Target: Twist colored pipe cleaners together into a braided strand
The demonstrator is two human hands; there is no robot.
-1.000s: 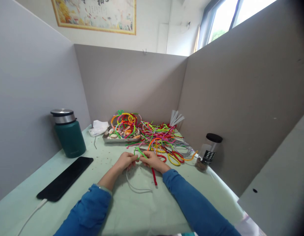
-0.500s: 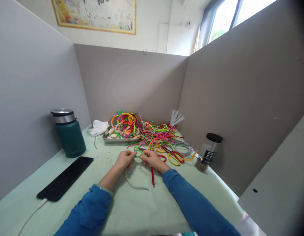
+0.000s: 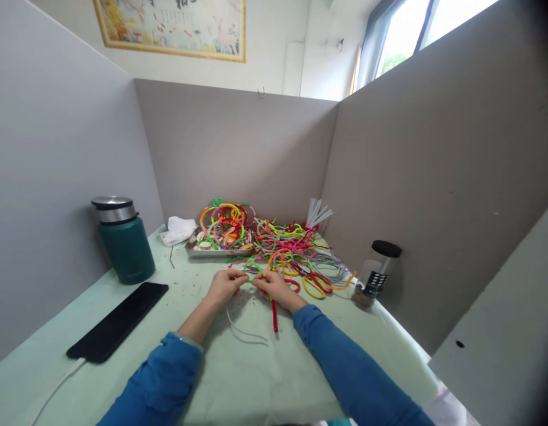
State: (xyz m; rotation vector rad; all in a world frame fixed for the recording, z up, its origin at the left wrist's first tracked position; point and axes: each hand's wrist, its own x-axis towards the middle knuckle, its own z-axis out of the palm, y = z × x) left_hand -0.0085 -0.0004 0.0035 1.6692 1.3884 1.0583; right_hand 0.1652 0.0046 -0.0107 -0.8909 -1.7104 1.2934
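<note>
Grey partitions (image 3: 234,142) are enclosing the table (image 3: 256,378). Over it, fingers of the left hand (image 3: 226,286) and right hand (image 3: 274,287) are pinching a bent green stem (image 3: 257,267) between them. A red length (image 3: 274,316) is extending below the right hand; a pale strand (image 3: 232,323) is trailing below the left. Behind, a colourful heap (image 3: 287,239) is lying beside a tray (image 3: 218,255).

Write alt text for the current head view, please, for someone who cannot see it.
The left hand and right hand pinch a bent green fuzzy stem above a pale green table. Beyond are a metal tray with colourful loops and a tangled heap of multicoloured stems; a teal bottle and dark phone at left.
</note>
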